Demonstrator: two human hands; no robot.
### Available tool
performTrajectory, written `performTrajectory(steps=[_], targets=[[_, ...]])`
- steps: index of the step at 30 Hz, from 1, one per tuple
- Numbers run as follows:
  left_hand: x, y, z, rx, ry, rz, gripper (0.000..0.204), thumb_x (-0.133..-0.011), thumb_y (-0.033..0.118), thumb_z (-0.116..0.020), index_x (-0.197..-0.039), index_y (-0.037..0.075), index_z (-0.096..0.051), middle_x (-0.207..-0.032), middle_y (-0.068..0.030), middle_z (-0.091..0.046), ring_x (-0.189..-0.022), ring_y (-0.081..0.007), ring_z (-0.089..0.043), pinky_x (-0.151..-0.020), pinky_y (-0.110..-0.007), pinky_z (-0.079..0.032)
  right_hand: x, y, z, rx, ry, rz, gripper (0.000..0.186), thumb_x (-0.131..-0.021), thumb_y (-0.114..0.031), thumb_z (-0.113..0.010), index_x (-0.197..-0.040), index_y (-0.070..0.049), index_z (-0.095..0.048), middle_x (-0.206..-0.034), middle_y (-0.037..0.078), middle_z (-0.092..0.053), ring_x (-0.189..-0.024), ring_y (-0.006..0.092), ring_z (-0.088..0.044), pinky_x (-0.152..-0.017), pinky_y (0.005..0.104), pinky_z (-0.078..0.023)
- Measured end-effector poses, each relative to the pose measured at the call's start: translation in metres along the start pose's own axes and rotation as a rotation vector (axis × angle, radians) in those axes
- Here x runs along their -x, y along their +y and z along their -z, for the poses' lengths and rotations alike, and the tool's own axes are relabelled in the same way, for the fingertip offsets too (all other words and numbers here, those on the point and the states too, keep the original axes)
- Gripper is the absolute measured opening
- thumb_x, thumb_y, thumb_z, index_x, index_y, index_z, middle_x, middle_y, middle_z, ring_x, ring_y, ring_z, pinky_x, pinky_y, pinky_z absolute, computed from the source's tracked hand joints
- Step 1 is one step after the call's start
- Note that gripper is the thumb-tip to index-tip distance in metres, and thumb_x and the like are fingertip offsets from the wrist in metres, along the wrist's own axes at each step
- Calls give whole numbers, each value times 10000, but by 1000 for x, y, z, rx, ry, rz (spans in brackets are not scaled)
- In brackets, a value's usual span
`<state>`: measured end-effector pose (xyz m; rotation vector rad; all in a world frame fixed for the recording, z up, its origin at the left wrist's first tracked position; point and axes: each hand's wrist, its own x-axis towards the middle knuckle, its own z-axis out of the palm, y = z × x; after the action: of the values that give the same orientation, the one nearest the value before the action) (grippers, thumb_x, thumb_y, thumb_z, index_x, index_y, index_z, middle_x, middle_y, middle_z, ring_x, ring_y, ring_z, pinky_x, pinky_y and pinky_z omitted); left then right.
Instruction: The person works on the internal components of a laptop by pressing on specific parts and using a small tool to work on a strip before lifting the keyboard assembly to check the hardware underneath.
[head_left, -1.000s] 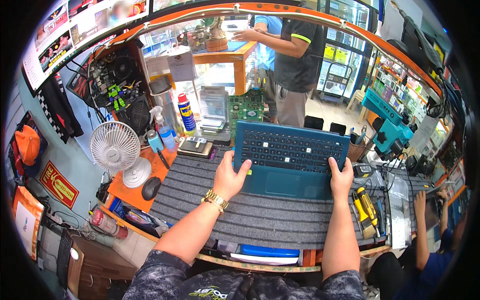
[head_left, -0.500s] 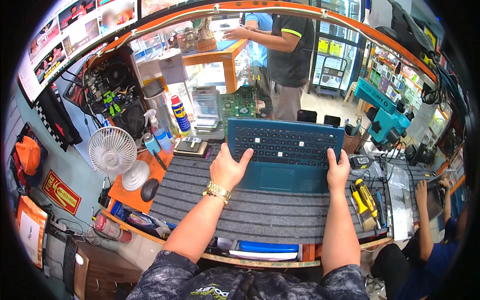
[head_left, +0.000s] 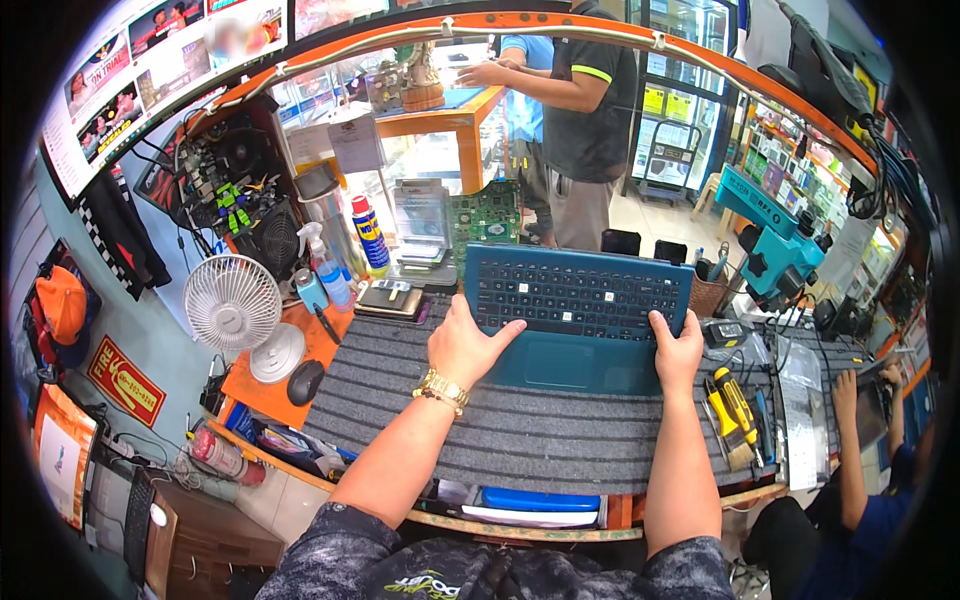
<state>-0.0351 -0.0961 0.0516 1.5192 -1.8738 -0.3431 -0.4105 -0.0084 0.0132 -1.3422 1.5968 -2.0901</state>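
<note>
Between my two hands is a dark teal laptop keyboard panel (head_left: 560, 372) with black keys and a touchpad; no screen shows on it. A few keys look white. My left hand (head_left: 468, 345) grips its left edge, thumb on the palm rest by the lower keys, fingers hidden beneath. On the right edge, my right hand (head_left: 678, 350) is closed with the thumb at the keyboard's corner. The panel is tilted, far edge raised, above a grey ribbed mat (head_left: 400, 450). I cannot tell whether it touches the mat.
Left of the mat stand a white fan (head_left: 232, 302), a black mouse (head_left: 305, 383) and a spray can (head_left: 370, 236). A green circuit board (head_left: 487, 215) leans behind. Yellow-handled tools (head_left: 735, 400) and a teal microscope (head_left: 775, 240) are at right. A co-worker's hand (head_left: 846, 392) is further right.
My left thumb has slid from the keys down onto the palm rest. My view has shifted slightly, and the panel stays in both hands.
</note>
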Motion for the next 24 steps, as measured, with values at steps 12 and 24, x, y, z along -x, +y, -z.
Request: performTrajectory(steps=[12,24], targets=[[-1,-3,-2,16,31,-71,1103,-900,827,-963,-1501,-22,-596,-1305,-310,-861,-1148,-523,-862,-972,-608,-692,0,-2,1,20,-9,-5,315,-1113,-115,-944,-1354,19,-793,-1256,85,-879,-1110,153,-795,-1027,340,-630],[-3,-4,0,91,16,-91,1132,-873,804,-1000,-1476,-51,-569,-1301,-310,-856,-1109,-513,-868,-924,-594,-702,-2,-6,4,-1,-5,-48,261,-1158,-171,-904,-1315,11,-801,-1237,72,-868,-1097,141,-767,-1029,333,-610]])
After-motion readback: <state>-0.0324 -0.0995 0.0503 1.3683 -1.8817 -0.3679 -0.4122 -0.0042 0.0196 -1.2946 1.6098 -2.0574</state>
